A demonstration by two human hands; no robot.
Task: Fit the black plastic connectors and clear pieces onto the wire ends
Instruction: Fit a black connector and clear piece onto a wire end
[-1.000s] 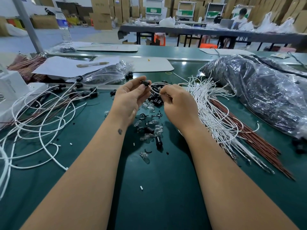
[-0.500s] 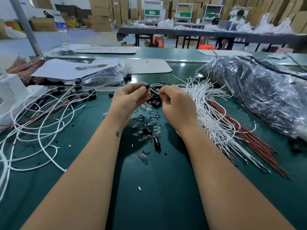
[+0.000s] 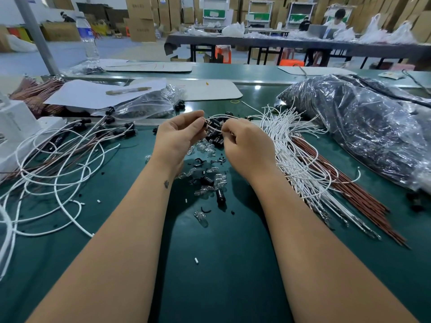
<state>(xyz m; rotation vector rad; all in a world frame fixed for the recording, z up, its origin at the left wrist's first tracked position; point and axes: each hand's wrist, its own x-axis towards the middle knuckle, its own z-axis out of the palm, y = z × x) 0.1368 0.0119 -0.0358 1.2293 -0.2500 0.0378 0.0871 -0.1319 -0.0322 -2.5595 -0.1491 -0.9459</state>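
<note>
Pinching a black connector (image 3: 206, 123) at its fingertips, the left hand (image 3: 177, 138) meets the right hand (image 3: 247, 145), which pinches the white wire (image 3: 215, 128) entering it. Loose connectors and clear pieces (image 3: 211, 180) lie at 6 o'clock below; the white wire bundle (image 3: 300, 159) sits at 3 o'clock.

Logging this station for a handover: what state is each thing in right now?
Left hand: pinches a black connector.
Right hand: pinches a white wire.
Clear pieces: loose on the table.
Bag: lying open.
Bottle: upright.
</note>
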